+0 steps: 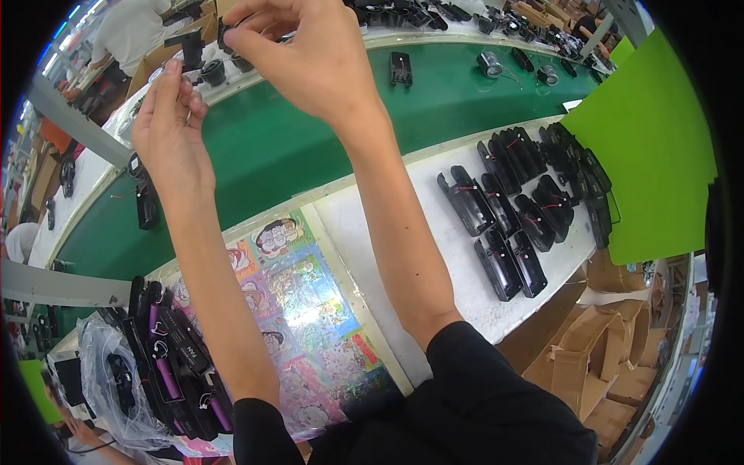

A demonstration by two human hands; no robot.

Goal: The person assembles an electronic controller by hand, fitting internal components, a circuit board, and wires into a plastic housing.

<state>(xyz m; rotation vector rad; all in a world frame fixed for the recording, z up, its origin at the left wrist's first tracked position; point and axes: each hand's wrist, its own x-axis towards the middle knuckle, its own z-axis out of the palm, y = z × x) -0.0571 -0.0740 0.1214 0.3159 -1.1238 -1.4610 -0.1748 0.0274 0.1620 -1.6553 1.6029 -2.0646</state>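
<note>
Both my hands are raised over the green belt at the far side. My left hand (174,136) has its fingers drawn together, with a flat black plastic piece (186,48) at their tips. To the right and a little higher, my right hand (314,66) is closed in a pinch. A small black part (225,35) shows at its fingertips, mostly hidden by the fingers, so its kind cannot be made out. A gap separates the two hands.
Black plastic housings (500,263) with red wires stand in rows on the white table at right. Black casings with purple cells (167,380) are piled at left beside a clear plastic bag (101,364). The green belt (271,147) carries several parts. Cardboard boxes (597,349) lie below right.
</note>
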